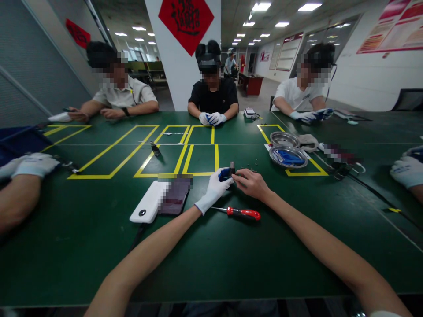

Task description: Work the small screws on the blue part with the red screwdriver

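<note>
My left hand [215,187], in a white glove, is closed round a small blue and black part [228,171] just above the green table [211,259]. My bare right hand [253,182] meets it from the right, its fingertips pinched at the same part. A red-handled screwdriver [243,213] lies on the table just below both hands. A few tiny screws [249,169] are scattered beyond my right hand.
A white power bank [148,202] and a dark phone [174,198] lie to the left. Two metal dishes [287,152] sit at the right, one holding blue pieces. A small dark part [155,149] stands among yellow tape lines. Other people sit around the table, several wearing gloves.
</note>
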A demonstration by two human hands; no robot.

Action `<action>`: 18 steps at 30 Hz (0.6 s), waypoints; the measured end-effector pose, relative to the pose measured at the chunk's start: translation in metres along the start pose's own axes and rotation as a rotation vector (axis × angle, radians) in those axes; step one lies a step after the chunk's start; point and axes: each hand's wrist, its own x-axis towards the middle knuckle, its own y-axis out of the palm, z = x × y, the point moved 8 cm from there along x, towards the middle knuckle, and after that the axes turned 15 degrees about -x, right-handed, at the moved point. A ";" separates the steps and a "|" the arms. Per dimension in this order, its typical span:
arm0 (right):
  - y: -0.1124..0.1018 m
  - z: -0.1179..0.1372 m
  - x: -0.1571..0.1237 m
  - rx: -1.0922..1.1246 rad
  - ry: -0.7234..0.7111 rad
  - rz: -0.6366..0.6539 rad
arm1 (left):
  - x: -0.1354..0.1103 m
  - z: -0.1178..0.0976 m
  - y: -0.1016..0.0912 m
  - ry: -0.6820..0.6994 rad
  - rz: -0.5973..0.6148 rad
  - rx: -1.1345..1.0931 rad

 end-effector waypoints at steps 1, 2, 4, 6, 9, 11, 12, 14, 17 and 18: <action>-0.001 -0.001 0.000 0.039 0.015 -0.008 | 0.000 0.000 0.000 0.011 0.006 -0.006; -0.001 -0.003 0.000 0.087 0.048 -0.019 | 0.001 0.000 0.000 0.017 0.009 -0.007; -0.002 -0.010 -0.001 0.205 0.165 -0.047 | 0.001 0.001 -0.002 0.014 0.003 -0.005; 0.001 -0.019 -0.002 0.321 0.307 -0.063 | 0.001 0.002 -0.003 -0.004 -0.008 -0.010; 0.008 -0.030 -0.004 0.433 0.460 -0.055 | 0.001 0.005 -0.003 -0.050 -0.024 -0.049; 0.011 -0.042 -0.005 0.442 0.544 -0.052 | 0.000 0.006 -0.003 -0.081 -0.042 -0.072; 0.012 -0.050 -0.006 0.425 0.583 -0.050 | 0.000 0.006 -0.004 -0.091 -0.055 -0.075; 0.014 -0.067 -0.009 0.351 0.646 -0.028 | -0.001 0.006 -0.005 -0.102 -0.081 -0.074; 0.018 -0.092 -0.013 0.194 0.662 0.068 | -0.003 0.004 -0.006 -0.118 -0.103 -0.098; 0.020 -0.097 -0.014 0.148 0.650 0.110 | -0.004 0.004 -0.006 -0.123 -0.109 -0.107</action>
